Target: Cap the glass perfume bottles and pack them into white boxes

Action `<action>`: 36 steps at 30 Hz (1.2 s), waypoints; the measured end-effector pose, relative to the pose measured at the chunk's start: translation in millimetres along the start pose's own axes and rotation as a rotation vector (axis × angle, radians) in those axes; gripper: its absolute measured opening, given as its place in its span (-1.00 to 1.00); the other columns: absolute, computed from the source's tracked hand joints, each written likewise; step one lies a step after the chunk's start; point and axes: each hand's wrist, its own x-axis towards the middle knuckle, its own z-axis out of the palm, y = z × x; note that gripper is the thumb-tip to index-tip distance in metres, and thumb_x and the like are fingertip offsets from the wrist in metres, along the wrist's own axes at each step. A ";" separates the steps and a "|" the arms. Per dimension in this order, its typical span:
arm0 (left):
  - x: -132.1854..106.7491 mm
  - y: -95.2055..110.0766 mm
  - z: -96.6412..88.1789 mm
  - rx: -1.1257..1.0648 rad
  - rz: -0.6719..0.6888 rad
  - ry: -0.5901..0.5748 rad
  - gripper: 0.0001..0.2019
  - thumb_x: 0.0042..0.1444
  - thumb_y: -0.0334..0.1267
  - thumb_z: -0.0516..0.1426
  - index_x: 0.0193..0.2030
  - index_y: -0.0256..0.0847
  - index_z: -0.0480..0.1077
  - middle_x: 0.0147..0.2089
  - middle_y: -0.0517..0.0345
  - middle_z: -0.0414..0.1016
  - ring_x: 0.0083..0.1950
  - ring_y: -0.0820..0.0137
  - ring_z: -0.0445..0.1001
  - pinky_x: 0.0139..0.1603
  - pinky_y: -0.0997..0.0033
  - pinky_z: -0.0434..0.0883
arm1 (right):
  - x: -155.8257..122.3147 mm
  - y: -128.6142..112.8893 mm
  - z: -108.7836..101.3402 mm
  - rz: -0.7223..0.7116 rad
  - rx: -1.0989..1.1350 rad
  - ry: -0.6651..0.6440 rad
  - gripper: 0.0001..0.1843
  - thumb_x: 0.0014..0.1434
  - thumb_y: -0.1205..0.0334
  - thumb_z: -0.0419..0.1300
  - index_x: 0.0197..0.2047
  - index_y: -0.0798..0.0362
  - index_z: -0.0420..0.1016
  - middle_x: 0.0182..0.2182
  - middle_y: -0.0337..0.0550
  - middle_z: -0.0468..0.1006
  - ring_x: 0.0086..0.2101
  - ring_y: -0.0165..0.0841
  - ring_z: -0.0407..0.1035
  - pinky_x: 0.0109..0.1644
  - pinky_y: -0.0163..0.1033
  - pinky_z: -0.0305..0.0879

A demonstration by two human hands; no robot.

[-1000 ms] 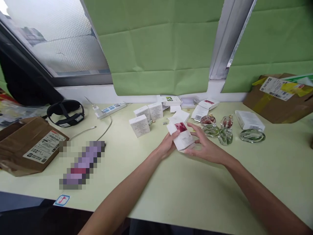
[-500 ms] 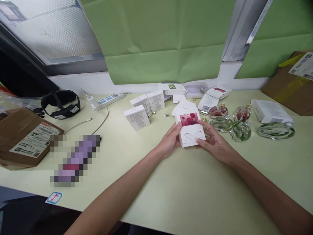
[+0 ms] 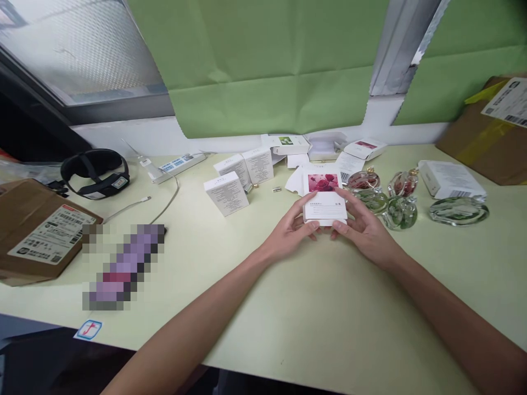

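A small white carton with a red rose picture [image 3: 324, 198] is held upright just above the pale green table [image 3: 313, 307]. My left hand [image 3: 290, 230] grips its left and lower edge with curled fingers. My right hand [image 3: 362, 227] clasps its right side, thumb under the bottom edge. Directly right of the carton lie several glass apple-shaped ornaments [image 3: 391, 203], some red inside, some green. A flattened white carton blank [image 3: 295, 181] lies just behind the held one.
Three closed white boxes [image 3: 241, 178] stand left of my hands; more cartons [image 3: 325, 145] sit by the wall. A power strip [image 3: 175, 164], cable, black headband device [image 3: 96, 173], brown parcels [image 3: 39, 230] [image 3: 489, 131], a white box [image 3: 448, 178] and a pixelated object [image 3: 121, 266] lie around.
The rose carton turned from tilted to upright and squared up between both hands. My right hand closed onto its side. The view shifted slightly.
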 end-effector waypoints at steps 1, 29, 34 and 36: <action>0.1 -0.3 0.0 0.000 0.010 -0.002 -0.37 0.25 -0.10 0.16 0.41 0.13 0.04 0.25 -0.04 0.32 0.07 0.22 0.44 -0.09 0.23 0.51 | -0.4 -0.8 -0.5 0.009 0.006 -0.019 -0.25 0.23 0.11 0.28 0.39 -0.38 0.07 0.29 -0.15 0.24 -0.03 -0.26 0.42 -0.15 -0.16 0.54; -2.7 -0.1 5.6 0.031 0.053 0.039 -0.52 0.26 -0.08 0.15 0.29 0.07 0.20 0.22 0.02 0.35 0.07 0.24 0.41 0.02 0.23 0.39 | -2.6 -5.2 -6.9 0.021 -0.114 -0.006 -0.27 0.20 0.01 0.28 0.37 -0.35 0.12 0.18 -0.09 0.35 -0.05 -0.19 0.46 -0.12 -0.08 0.53; -2.9 -0.4 6.9 0.032 0.076 0.048 -0.55 0.27 -0.09 0.14 0.27 0.05 0.23 0.21 0.03 0.35 0.09 0.26 0.40 0.06 0.23 0.36 | -2.4 -3.3 -7.7 0.008 -0.130 0.007 -0.29 0.20 -0.01 0.27 0.36 -0.35 0.15 0.13 -0.11 0.42 -0.07 -0.19 0.45 -0.12 -0.04 0.53; -3.1 -0.7 7.0 0.049 0.069 0.065 -0.54 0.27 -0.07 0.14 0.28 0.04 0.24 0.19 0.02 0.37 0.04 0.27 0.41 0.03 0.23 0.37 | -2.2 -3.2 -8.0 0.000 -0.139 0.014 -0.30 0.20 -0.01 0.27 0.36 -0.34 0.16 0.11 -0.11 0.46 -0.07 -0.18 0.44 -0.12 -0.03 0.53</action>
